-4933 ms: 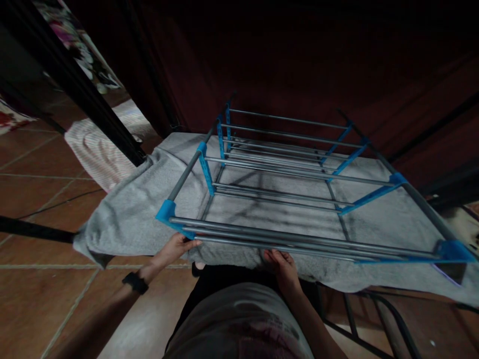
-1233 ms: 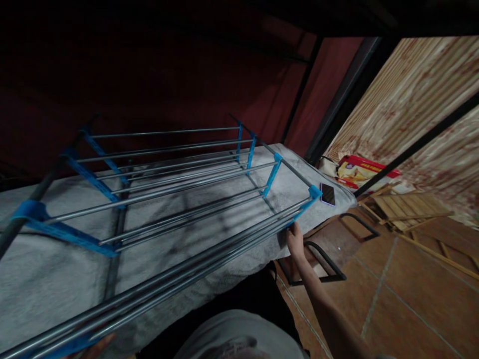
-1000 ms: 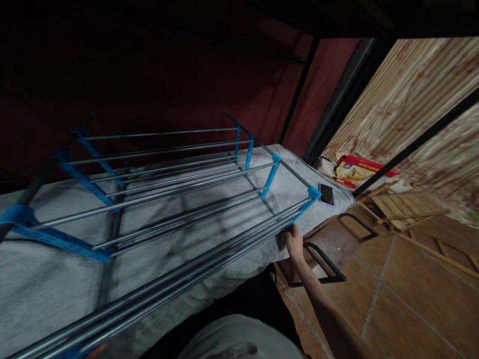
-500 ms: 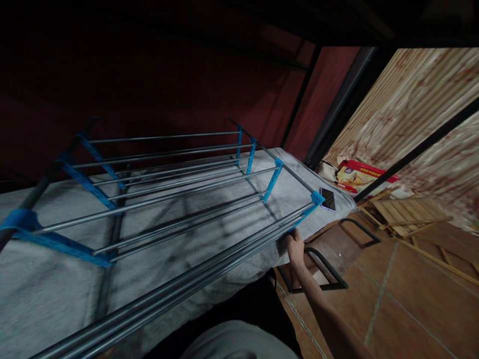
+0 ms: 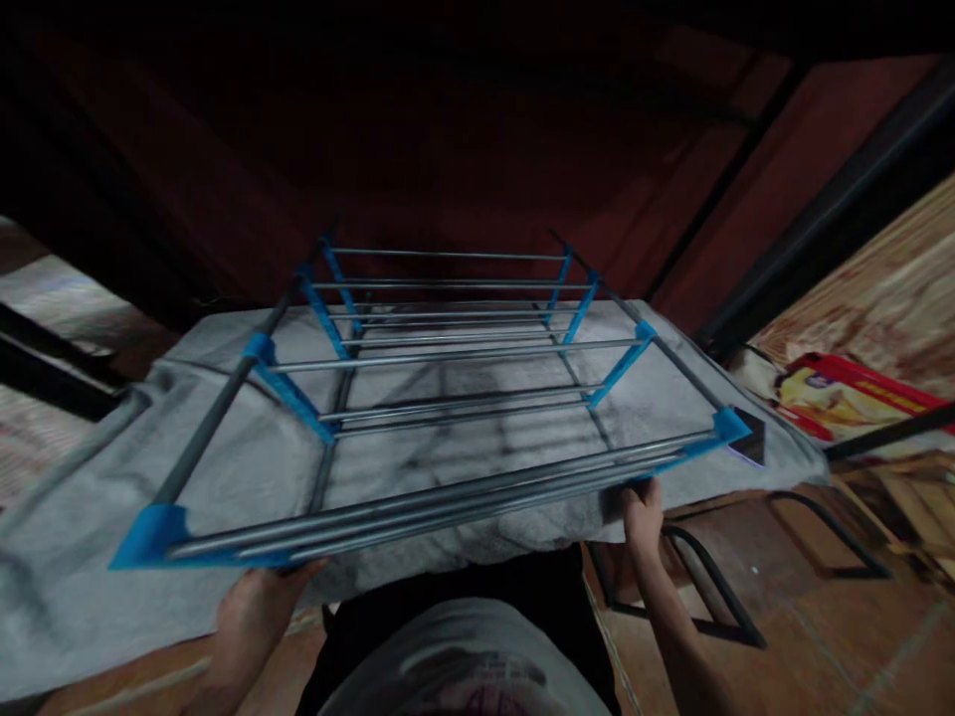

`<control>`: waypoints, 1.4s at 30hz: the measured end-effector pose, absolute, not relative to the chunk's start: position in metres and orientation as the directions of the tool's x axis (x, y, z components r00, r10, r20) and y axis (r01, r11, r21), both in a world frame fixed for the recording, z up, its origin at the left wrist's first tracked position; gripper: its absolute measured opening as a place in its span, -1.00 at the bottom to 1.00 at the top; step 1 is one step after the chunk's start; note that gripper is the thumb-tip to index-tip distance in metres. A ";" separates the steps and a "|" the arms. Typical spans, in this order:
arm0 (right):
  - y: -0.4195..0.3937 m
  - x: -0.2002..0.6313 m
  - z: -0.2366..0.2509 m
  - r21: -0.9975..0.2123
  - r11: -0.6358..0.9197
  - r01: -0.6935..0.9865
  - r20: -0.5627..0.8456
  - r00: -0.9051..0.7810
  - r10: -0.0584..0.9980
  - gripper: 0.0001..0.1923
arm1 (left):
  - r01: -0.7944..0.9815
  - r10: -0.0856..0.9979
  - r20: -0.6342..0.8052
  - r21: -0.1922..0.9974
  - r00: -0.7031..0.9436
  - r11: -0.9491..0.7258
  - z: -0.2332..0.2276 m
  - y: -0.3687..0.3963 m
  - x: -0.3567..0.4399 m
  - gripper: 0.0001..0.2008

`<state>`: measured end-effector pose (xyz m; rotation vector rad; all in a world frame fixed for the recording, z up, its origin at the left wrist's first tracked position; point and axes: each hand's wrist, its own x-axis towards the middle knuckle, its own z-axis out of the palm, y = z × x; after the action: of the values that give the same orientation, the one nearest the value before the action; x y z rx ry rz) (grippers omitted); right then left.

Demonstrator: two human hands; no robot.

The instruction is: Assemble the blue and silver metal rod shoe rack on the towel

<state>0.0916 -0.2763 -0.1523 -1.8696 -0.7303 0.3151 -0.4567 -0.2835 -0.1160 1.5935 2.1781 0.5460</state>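
A shoe rack (image 5: 455, 355) of grey metal tubes joined by blue plastic brackets lies across the cloth-covered surface in front of me. Its near end, with several tubes close together, is towards my body. My left hand (image 5: 258, 609) is closed at the near left corner, under the blue bracket (image 5: 153, 537); the rack hides some of its fingertips. At the near right corner, my right hand (image 5: 643, 515) grips the rack from below, beside the other blue bracket (image 5: 729, 426), with its fingers partly hidden.
A grey cloth (image 5: 224, 338) covers the surface beneath the rack. To the right lie a phone (image 5: 752, 438) and a red and yellow package (image 5: 843, 396). Black metal frames (image 5: 720, 587) stand by the tiled floor (image 5: 828, 636). Behind is a dark red wall (image 5: 463, 189).
My view has swung left, so the whole near end of the rack now shows. My left hand has come into view at the near left corner; my right hand keeps its place.
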 end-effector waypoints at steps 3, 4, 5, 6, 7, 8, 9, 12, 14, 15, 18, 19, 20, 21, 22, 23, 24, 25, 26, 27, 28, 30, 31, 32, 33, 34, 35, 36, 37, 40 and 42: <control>-0.274 0.095 -0.162 -0.934 -0.208 0.289 0.105 0.782 0.614 -0.37 | 0.843 0.938 -0.080 0.417 -0.337 0.339 -0.124 -0.286 -0.462 -0.67; -0.273 0.096 -0.163 -0.947 -0.172 0.273 0.112 0.778 0.619 -0.38 | 0.843 0.937 -0.093 0.413 -0.337 0.344 -0.125 -0.285 -0.461 -0.66; -0.272 0.097 -0.164 -0.958 -0.129 0.255 0.120 0.770 0.627 -0.39 | 0.834 0.936 -0.112 0.428 -0.334 0.349 -0.125 -0.284 -0.460 -0.66; -0.272 0.096 -0.164 -0.968 -0.089 0.234 0.125 0.761 0.636 -0.39 | 0.818 0.936 -0.131 0.456 -0.327 0.349 -0.124 -0.283 -0.458 -0.66; -0.273 0.095 -0.164 -0.975 -0.059 0.214 0.127 0.757 0.641 -0.39 | 0.798 0.936 -0.143 0.492 -0.322 0.349 -0.122 -0.283 -0.456 -0.67; -0.275 0.093 -0.164 -0.980 -0.040 0.197 0.126 0.760 0.638 -0.38 | 0.773 0.937 -0.151 0.532 -0.315 0.346 -0.120 -0.284 -0.454 -0.69; -0.278 0.089 -0.163 -0.982 -0.036 0.186 0.123 0.771 0.625 -0.37 | 0.743 0.939 -0.154 0.577 -0.308 0.338 -0.119 -0.285 -0.452 -0.70; -0.296 0.066 -0.159 -0.982 -0.060 0.181 0.117 0.819 0.562 -0.41 | 0.614 0.944 -0.102 0.737 -0.314 0.283 -0.118 -0.290 -0.446 -0.66; -0.311 0.042 -0.153 -0.977 -0.040 0.209 0.145 0.793 0.592 -0.54 | 0.515 0.942 -0.060 0.825 -0.330 0.233 -0.119 -0.294 -0.443 -0.57; -0.318 0.028 -0.148 -0.970 -0.015 0.244 0.176 0.738 0.652 -0.62 | 0.479 0.942 -0.041 0.853 -0.335 0.207 -0.119 -0.295 -0.442 -0.53; -0.332 -0.018 -0.130 -0.908 0.103 0.406 0.275 0.393 0.877 -0.74 | 0.429 0.941 0.001 0.890 -0.338 0.154 -0.115 -0.295 -0.437 -0.44; -0.333 -0.033 -0.124 -0.881 0.165 0.443 0.300 0.256 0.919 -0.73 | 0.427 0.937 0.014 0.892 -0.350 0.146 -0.113 -0.295 -0.436 -0.43; -0.332 -0.047 -0.117 -0.858 0.229 0.460 0.322 0.135 0.937 -0.70 | 0.427 0.932 0.028 0.894 -0.362 0.139 -0.111 -0.294 -0.435 -0.44; -0.328 -0.062 -0.111 -0.839 0.289 0.461 0.339 0.027 0.940 -0.67 | 0.428 0.928 0.042 0.894 -0.370 0.130 -0.109 -0.292 -0.434 -0.45; -0.322 -0.075 -0.106 -0.824 0.344 0.451 0.354 -0.064 0.933 -0.63 | 0.432 0.925 0.060 0.894 -0.376 0.117 -0.107 -0.291 -0.433 -0.46; -0.315 -0.089 -0.102 -0.811 0.386 0.440 0.364 -0.138 0.921 -0.59 | 0.435 0.923 0.075 0.894 -0.378 0.105 -0.106 -0.290 -0.432 -0.48; -0.307 -0.101 -0.098 -0.795 0.417 0.441 0.366 -0.200 0.909 -0.56 | 0.434 0.923 0.086 0.896 -0.376 0.093 -0.107 -0.288 -0.431 -0.50; -0.300 -0.113 -0.095 -0.772 0.442 0.456 0.364 -0.252 0.897 -0.54 | 0.426 0.922 0.095 0.901 -0.376 0.081 -0.108 -0.287 -0.430 -0.51; -0.292 -0.123 -0.093 -0.737 0.462 0.494 0.356 -0.298 0.886 -0.52 | 0.416 0.919 0.104 0.907 -0.380 0.069 -0.110 -0.286 -0.430 -0.52; -0.286 -0.132 -0.091 -0.684 0.485 0.545 0.342 -0.348 0.873 -0.51 | 0.402 0.912 0.116 0.914 -0.393 0.057 -0.113 -0.285 -0.429 -0.53; -0.281 -0.140 -0.090 -0.614 0.513 0.600 0.322 -0.403 0.856 -0.50 | 0.388 0.904 0.132 0.921 -0.408 0.041 -0.116 -0.285 -0.429 -0.53; -0.274 -0.151 -0.088 -0.443 0.574 0.689 0.268 -0.509 0.818 -0.52 | 0.369 0.881 0.169 0.930 -0.442 0.006 -0.122 -0.284 -0.428 -0.54; -0.272 -0.155 -0.087 -0.364 0.595 0.716 0.237 -0.547 0.803 -0.55 | 0.366 0.868 0.187 0.931 -0.460 -0.006 -0.125 -0.284 -0.428 -0.55; -0.271 -0.157 -0.087 -0.298 0.606 0.737 0.211 -0.568 0.795 -0.58 | 0.367 0.860 0.200 0.930 -0.469 -0.016 -0.127 -0.284 -0.427 -0.56; -0.270 -0.158 -0.086 -0.251 0.609 0.753 0.193 -0.578 0.793 -0.61 | 0.368 0.856 0.211 0.929 -0.472 -0.026 -0.128 -0.285 -0.427 -0.57; -0.269 -0.159 -0.086 -0.218 0.605 0.766 0.181 -0.577 0.796 -0.64 | 0.371 0.854 0.222 0.928 -0.470 -0.036 -0.128 -0.285 -0.426 -0.59; -0.269 -0.159 -0.086 -0.197 0.601 0.775 0.172 -0.576 0.799 -0.66 | 0.374 0.854 0.232 0.926 -0.466 -0.048 -0.128 -0.285 -0.425 -0.61; -0.268 -0.158 -0.086 -0.183 0.601 0.778 0.166 -0.578 0.799 -0.67 | 0.375 0.854 0.241 0.925 -0.461 -0.059 -0.128 -0.285 -0.424 -0.63; -0.267 -0.158 -0.086 -0.174 0.604 0.778 0.160 -0.583 0.796 -0.68 | 0.373 0.853 0.247 0.925 -0.460 -0.067 -0.127 -0.285 -0.423 -0.66; -0.265 -0.157 -0.083 -0.161 0.624 0.765 0.147 -0.606 0.782 -0.68 | 0.363 0.842 0.247 0.930 -0.480 -0.066 -0.127 -0.283 -0.422 -0.68; -0.264 -0.157 -0.079 -0.155 0.631 0.760 0.141 -0.615 0.776 -0.70 | 0.358 0.832 0.241 0.932 -0.499 -0.055 -0.129 -0.281 -0.421 -0.68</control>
<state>-0.1570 -0.2640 -0.0794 -1.2662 -2.6578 0.1173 -0.4212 -0.2813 -0.1288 1.2639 1.8212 1.5755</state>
